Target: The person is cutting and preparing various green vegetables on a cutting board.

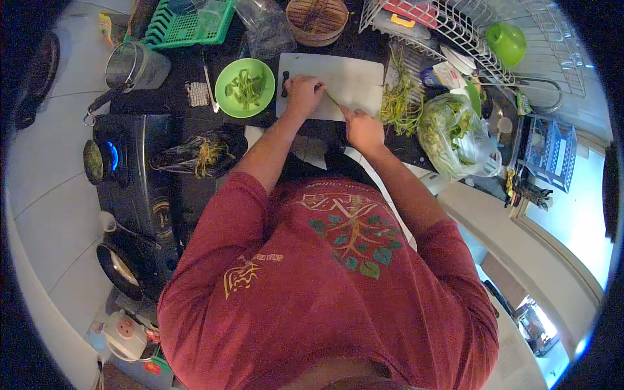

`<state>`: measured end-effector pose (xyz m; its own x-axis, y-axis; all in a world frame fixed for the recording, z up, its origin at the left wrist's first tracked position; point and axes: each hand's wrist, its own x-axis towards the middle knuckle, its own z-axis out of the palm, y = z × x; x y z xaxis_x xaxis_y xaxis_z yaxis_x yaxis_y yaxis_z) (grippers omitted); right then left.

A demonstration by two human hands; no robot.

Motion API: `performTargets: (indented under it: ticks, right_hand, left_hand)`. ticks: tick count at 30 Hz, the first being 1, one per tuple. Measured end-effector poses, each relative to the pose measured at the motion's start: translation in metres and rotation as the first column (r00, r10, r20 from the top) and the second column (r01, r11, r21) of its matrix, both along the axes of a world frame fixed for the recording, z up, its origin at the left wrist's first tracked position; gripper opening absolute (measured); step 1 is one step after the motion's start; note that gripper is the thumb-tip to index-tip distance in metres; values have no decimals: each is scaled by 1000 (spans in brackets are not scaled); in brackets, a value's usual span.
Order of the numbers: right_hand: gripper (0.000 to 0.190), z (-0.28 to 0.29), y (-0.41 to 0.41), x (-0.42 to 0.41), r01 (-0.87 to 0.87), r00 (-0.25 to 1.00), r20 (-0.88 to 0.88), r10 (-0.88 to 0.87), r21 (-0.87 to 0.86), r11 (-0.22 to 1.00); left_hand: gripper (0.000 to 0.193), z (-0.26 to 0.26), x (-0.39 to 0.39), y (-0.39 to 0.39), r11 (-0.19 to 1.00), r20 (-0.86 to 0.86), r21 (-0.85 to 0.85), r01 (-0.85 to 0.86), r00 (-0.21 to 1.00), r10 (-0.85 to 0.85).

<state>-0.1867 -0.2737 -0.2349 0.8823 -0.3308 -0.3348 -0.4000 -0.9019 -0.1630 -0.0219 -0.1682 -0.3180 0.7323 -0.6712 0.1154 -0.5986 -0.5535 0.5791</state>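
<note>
Over the left part of a white cutting board point(358, 80), my left hand point(304, 92) has its fingers curled on one end of a thin green stem point(332, 99). The other end meets the fingertips of my right hand point(361, 126), at the board's near edge. Any knife in the right hand cannot be made out. A light green bowl point(222, 100) with cut green leaves and stems point(247, 88) stands left of the board. Leafy stems point(402, 102) lie against the board's right side. Farther right sits a clear plastic bag point(438, 141) of greens.
A gas stove point(134, 195) at the left has a lit blue flame point(113, 155) beside a pan. A black plastic bag point(183, 158) with root scraps lies near the bowl. Behind are a green basket point(195, 36), a woven container point(317, 36) and a wire dish rack point(458, 41).
</note>
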Motion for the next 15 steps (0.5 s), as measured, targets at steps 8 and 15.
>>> performTargets:
  ticks: [8, 15]
  right_hand:
    - [35, -1, -10, -10, 34, 991, 130, -34, -2, 999]
    - [33, -6, -18, -16, 87, 960, 264, -97, 50, 995]
  left_hand:
    - [14, 0, -2, -4, 997, 37, -40, -59, 998, 60]
    - [13, -1, -6, -7, 999, 57, -4, -53, 997, 53]
